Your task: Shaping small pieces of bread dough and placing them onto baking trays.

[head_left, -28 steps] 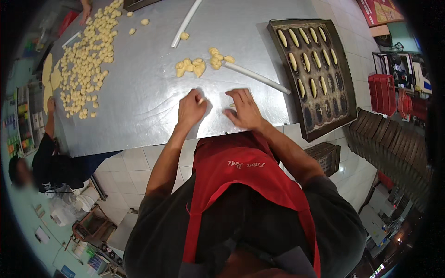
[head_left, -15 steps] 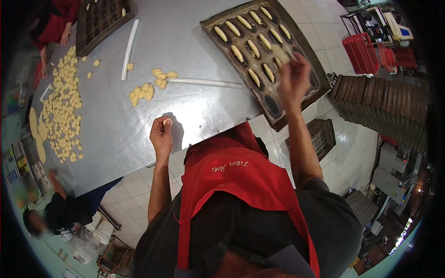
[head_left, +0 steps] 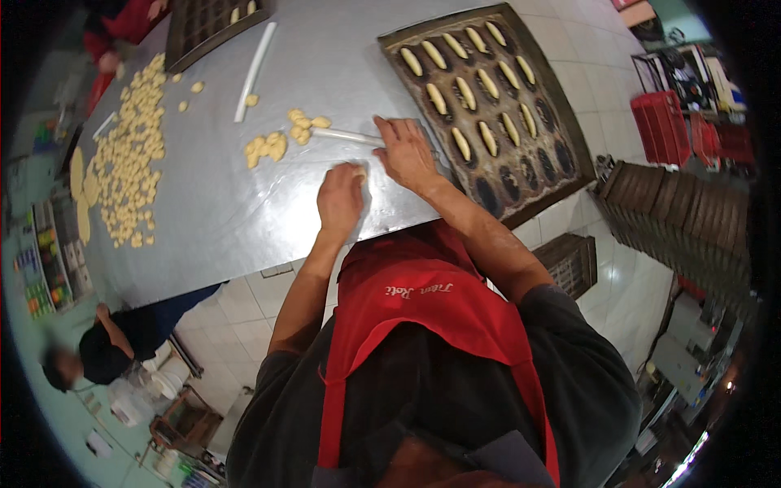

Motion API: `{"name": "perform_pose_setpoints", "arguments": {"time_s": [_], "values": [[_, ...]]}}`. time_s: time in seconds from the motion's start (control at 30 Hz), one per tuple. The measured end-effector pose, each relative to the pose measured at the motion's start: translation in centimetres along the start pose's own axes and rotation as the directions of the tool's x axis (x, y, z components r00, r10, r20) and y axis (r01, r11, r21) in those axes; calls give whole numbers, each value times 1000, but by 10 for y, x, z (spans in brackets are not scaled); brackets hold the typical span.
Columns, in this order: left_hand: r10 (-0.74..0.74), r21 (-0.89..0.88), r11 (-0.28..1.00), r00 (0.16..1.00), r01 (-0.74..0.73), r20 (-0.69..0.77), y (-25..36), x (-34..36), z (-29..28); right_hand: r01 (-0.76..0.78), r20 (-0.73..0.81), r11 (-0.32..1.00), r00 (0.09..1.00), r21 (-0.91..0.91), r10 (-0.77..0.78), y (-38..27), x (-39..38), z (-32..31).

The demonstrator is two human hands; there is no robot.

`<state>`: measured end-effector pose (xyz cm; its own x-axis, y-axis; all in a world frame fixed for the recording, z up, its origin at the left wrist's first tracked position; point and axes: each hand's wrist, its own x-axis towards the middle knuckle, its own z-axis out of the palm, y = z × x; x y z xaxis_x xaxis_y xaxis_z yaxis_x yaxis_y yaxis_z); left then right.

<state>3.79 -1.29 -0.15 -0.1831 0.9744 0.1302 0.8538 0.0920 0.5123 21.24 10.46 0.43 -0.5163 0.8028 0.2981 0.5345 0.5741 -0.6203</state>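
My right hand (head_left: 407,154) is over the right end of a thin white rolling pin (head_left: 346,136) on the metal table, its fingers closing around the rod. Close to its left, my left hand (head_left: 341,199) is curled above the tabletop. A small pale piece of dough (head_left: 361,172) shows at its fingertips. Small dough balls (head_left: 299,126) sit at the rod's left end, with another cluster of dough balls (head_left: 267,150) just left of them. To the right, a dark baking tray (head_left: 521,180) bears rows of slim dough sticks in oval hollows; several nearer hollows hold none.
A big spread of dough balls (head_left: 130,163) covers the table's left side, beside flat dough strips (head_left: 79,183). A second white rod (head_left: 256,71) and another tray (head_left: 213,32) lie farther back. A co-worker's hand (head_left: 110,62) is at far left. Stacked trays (head_left: 671,220) stand right.
My right hand has come back left from the tray to the rod's end. My left hand has moved right, toward it. One more dough stick now lies in the tray.
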Motion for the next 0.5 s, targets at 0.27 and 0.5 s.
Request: {"name": "perform_pose_setpoints", "arguments": {"time_s": [0.27,0.5], "values": [[48,220,974,999,-52,26,-18,-1,-27,278,182,960,944,6,-275,1,-19,21],[92,231,967,994,-104,63,-43,-2,-24,43,304,997,952,-67,-21,-31,-31,18]]}}
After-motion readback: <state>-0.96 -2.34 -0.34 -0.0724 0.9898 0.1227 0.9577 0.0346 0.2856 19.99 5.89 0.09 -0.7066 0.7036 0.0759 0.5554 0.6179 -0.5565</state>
